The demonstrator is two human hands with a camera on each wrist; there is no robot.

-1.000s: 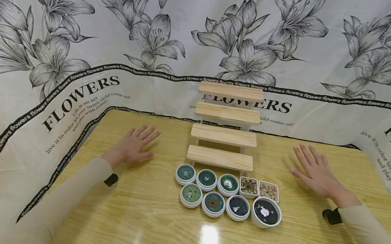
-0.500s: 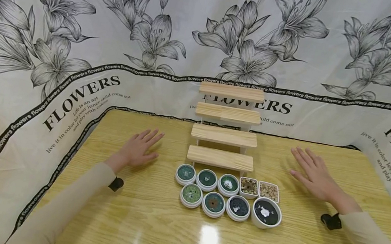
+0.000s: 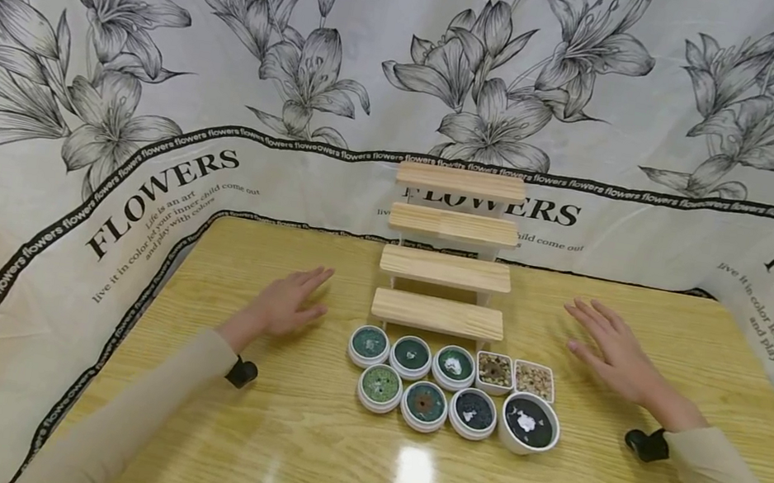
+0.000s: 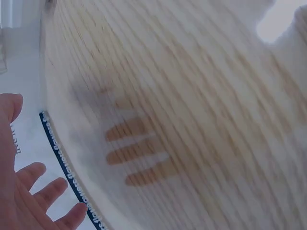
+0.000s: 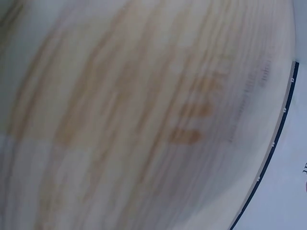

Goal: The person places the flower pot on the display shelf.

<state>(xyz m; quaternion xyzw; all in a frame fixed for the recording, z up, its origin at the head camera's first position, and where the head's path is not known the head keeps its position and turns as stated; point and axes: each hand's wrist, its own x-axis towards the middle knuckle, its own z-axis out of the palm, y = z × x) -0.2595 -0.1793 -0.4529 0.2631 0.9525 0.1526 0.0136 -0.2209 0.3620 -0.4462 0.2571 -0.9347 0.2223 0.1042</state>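
A glossy wood-grain bench (image 3: 294,461) is filling the lower half of the head view, with a ceiling light glaring off its near part, and a white cloth printed with grey lilies and the word FLOWERS (image 3: 164,175) is hanging round it on three sides. A pale wooden stepped shelf (image 3: 446,270) with four tiers is standing at the middle back of the bench. Just in front of its lowest step, nine small white pots (image 3: 452,389) are sitting in two rows, touching or nearly touching one another, some filled with dark green, two with pebbly bits. The left hand (image 3: 289,306) is hovering low over the bench to the left of the shelf, fingers straight and relaxed, holding nothing; the right hand (image 3: 614,355) is doing the same on the right. Both wrist views are showing only blurred bench grain. Compared with a second ago, both hands are sitting closer in toward the shelf and pots.
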